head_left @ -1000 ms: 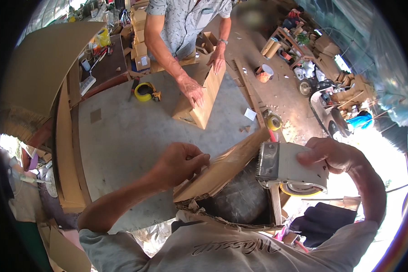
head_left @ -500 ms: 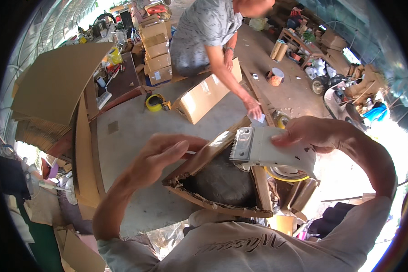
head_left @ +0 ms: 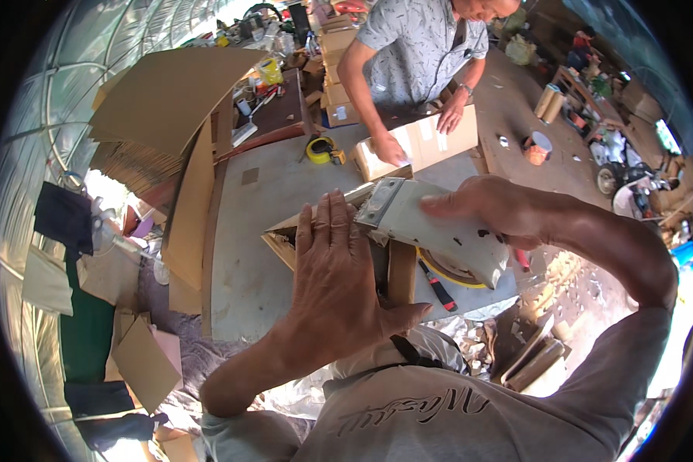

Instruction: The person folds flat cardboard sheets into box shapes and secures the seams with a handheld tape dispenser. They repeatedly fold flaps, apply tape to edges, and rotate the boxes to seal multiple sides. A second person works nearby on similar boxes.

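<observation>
My right hand [head_left: 489,202] grips a white tape dispenser [head_left: 458,231] with a toothed metal edge, its thumb on top and its fingers hidden. A yellow-rimmed tape roll [head_left: 470,280] shows beneath the dispenser. Flat across a small cardboard box [head_left: 401,273] lies my left hand [head_left: 335,269], fingers straight and thumb stretched out to the right. The dispenser's metal edge is close to its fingertips, over the far part of the box. Most of the box and its contents are covered by the hand and dispenser.
Across the grey table [head_left: 239,231], a co-worker has both hands on a long cardboard box [head_left: 443,146]. A yellow tape roll [head_left: 321,150] lies to its left. A red-and-black utility knife [head_left: 439,289] sits beside my dispenser. Cardboard sheets [head_left: 169,100] are stacked at left.
My left hand has moved from the box's left side to lie flat over it. The dispenser has tilted and come nearer that hand. The co-worker now has both hands on the long box.
</observation>
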Demonstrator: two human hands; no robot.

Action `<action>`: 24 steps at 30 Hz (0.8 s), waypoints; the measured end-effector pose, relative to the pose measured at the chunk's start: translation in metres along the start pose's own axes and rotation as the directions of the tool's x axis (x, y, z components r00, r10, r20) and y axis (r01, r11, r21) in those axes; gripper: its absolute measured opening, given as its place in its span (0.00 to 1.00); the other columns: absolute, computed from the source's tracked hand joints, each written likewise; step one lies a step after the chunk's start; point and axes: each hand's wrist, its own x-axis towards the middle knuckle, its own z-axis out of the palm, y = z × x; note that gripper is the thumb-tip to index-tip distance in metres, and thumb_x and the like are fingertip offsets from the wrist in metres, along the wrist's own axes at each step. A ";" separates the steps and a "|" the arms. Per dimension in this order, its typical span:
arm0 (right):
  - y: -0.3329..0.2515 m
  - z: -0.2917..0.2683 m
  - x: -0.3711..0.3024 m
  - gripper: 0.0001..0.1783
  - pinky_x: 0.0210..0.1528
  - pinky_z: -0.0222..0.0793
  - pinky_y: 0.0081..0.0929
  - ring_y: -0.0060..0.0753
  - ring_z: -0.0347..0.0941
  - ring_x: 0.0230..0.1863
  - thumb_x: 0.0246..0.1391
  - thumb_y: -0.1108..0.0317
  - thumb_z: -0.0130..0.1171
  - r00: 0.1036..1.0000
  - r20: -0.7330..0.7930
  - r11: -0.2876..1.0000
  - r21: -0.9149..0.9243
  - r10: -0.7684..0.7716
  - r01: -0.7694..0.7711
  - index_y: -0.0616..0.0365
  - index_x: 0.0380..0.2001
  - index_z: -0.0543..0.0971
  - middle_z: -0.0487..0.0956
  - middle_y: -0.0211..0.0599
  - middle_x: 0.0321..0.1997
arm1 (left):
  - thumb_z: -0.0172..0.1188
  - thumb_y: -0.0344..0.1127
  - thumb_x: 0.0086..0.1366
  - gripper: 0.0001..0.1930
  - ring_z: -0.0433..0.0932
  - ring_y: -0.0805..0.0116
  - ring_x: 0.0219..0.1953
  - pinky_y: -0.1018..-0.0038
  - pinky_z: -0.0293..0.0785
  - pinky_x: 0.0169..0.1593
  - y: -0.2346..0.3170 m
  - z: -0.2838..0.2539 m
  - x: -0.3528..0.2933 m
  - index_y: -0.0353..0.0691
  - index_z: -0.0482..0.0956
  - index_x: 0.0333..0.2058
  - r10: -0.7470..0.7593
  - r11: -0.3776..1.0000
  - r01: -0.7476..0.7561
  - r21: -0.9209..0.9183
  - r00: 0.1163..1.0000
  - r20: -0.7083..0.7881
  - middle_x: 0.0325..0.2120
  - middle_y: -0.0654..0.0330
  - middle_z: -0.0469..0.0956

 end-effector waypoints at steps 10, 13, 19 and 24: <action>0.028 0.003 -0.010 0.31 0.21 0.64 0.27 0.20 0.67 0.15 0.71 0.40 0.51 0.988 0.052 0.989 0.044 -0.144 0.142 0.60 0.47 0.85 0.80 0.32 0.24 | 0.75 0.50 0.43 0.54 0.60 0.37 0.69 0.43 0.46 0.75 0.012 0.014 -0.003 0.27 0.60 0.65 -0.177 0.984 0.175 -0.026 0.976 -0.130 0.63 0.40 0.63; 0.055 -0.012 -0.021 0.31 0.22 0.65 0.27 0.18 0.68 0.16 0.74 0.44 0.47 0.933 0.109 0.939 0.020 -0.343 0.343 0.65 0.42 0.85 0.79 0.34 0.21 | 0.75 0.49 0.43 0.53 0.61 0.37 0.68 0.45 0.49 0.74 0.014 0.011 0.000 0.30 0.62 0.65 -0.185 0.982 0.188 0.019 0.976 -0.112 0.64 0.43 0.64; 0.099 -0.014 -0.037 0.34 0.27 0.70 0.25 0.18 0.75 0.23 0.75 0.46 0.46 0.957 0.114 0.959 0.130 -0.266 0.251 0.70 0.39 0.85 0.82 0.36 0.24 | 0.74 0.50 0.45 0.52 0.63 0.39 0.67 0.49 0.57 0.70 0.020 0.011 0.003 0.29 0.63 0.65 -0.208 0.978 0.209 0.012 0.975 -0.075 0.64 0.44 0.64; 0.166 -0.007 -0.014 0.33 0.37 0.78 0.25 0.24 0.82 0.33 0.69 0.42 0.57 0.943 0.165 0.876 0.441 -0.290 0.193 0.70 0.43 0.84 0.86 0.41 0.36 | 0.73 0.49 0.46 0.50 0.63 0.40 0.66 0.48 0.56 0.70 0.017 0.011 0.008 0.28 0.63 0.65 -0.206 0.979 0.206 -0.013 0.977 -0.049 0.63 0.43 0.64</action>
